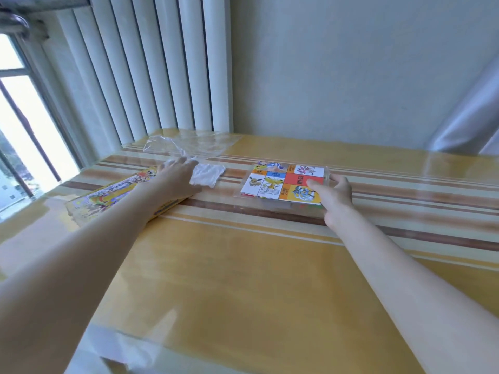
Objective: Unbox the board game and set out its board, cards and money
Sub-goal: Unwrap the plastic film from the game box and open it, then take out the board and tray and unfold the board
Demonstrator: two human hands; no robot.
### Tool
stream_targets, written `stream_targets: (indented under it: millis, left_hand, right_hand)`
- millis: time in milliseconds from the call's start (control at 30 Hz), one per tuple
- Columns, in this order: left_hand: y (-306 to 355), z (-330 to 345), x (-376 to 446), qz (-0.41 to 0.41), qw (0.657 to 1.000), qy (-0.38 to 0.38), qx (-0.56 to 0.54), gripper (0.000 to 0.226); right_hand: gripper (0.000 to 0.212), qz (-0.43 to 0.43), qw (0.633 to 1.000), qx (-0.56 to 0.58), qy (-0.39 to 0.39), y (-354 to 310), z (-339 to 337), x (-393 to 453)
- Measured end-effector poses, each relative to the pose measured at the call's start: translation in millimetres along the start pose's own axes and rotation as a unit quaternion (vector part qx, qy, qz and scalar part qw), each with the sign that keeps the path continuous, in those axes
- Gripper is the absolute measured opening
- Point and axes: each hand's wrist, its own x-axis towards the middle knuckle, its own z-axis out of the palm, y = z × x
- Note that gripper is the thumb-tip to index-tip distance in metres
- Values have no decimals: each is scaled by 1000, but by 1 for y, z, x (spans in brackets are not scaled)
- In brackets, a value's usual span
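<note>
One clear tray [280, 184] w/ folded board, one box lid [113, 195], far edge of table [243, 265]. Your right hand [334, 195] grips tray's right side; left hand [178, 176], fingers flat, rests on one white wad [206, 174].

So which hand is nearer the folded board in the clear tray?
Right. The right hand grips the clear tray's right edge, thumb on the folded board; the left hand rests apart, on white plastic wrap.

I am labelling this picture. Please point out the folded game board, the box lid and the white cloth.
folded game board [280, 183], head view, printed top face.
box lid [113, 195], head view, printed top.
white cloth [206, 174], head view, middle.
</note>
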Motion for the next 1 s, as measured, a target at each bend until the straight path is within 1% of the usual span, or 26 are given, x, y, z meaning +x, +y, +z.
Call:
stream_targets:
  millis: [33, 100, 167, 200, 300, 333, 367, 400, 433, 533, 567, 633, 700, 767, 833, 933, 1000]
  left_hand:
    - [13, 0, 0, 29, 998, 27, -45, 57]
    - [48, -3, -4, 72, 987, 55, -132, 43]
    - [82, 1, -4, 85, 973, 34, -212, 25]
    - [97, 5, -3, 79, 969, 13, -232, 18]
    - [142, 16, -1, 69, 967, -6, -244, 14]
    - [155, 18, 0, 53, 962, -15, -269, 22]
    - [168, 21, 2, 38, 952, -8, -304, 31]
    - [179, 23, 2, 18, 936, -6, -352, 37]
    - [189, 24, 4, 7, 914, -6, -405, 38]
    - [214, 24, 5, -11, 829, -93, -552, 21]
    - [219, 25, 5, -21, 802, -111, -587, 16]
    - [228, 27, 6, -55, 752, -123, -645, 8]
    - [238, 29, 6, -82, 716, -144, -679, 10]
    - [249, 32, 3, -82, 694, -187, -691, 12]
    - [262, 34, -1, -75, 683, -220, -692, 14]
    - [279, 37, -5, -73, 662, -224, -711, 19]
    - [288, 40, -6, -71, 664, -220, -711, 21]
  right_hand:
    - [52, -6, 1000, -4, 1, 0, -1, -1]
    - [51, -6, 1000, -6, 6, -1, -7, 1]
    - [48, -9, 1000, -4, 7, -3, -18, 2]
    - [48, -11, 1000, -5, 13, -4, -24, 3]
    - [48, -19, 999, -3, 32, -6, -52, 6]
    - [48, -23, 999, -1, 41, -5, -61, 6]
    - [47, -24, 998, 6, 53, -5, -71, 8]
    - [46, -19, 998, 15, 65, -4, -81, 10]
    - [43, -12, 997, 23, 78, -4, -91, 11]
    - [33, 8, 990, 53, 127, -6, -122, 17]
    - [32, 21, 986, 64, 150, -5, -132, 20]
    - [25, 39, 976, 74, 199, -4, -152, 26]
    - [20, 46, 966, 92, 235, -4, -167, 30]
    - [26, 52, 955, 107, 271, -4, -176, 33]
    - [31, 48, 943, 108, 312, -7, -182, 34]
    - [33, 45, 925, 106, 362, -10, -192, 35]
    - [36, 38, 916, 97, 388, -13, -200, 37]
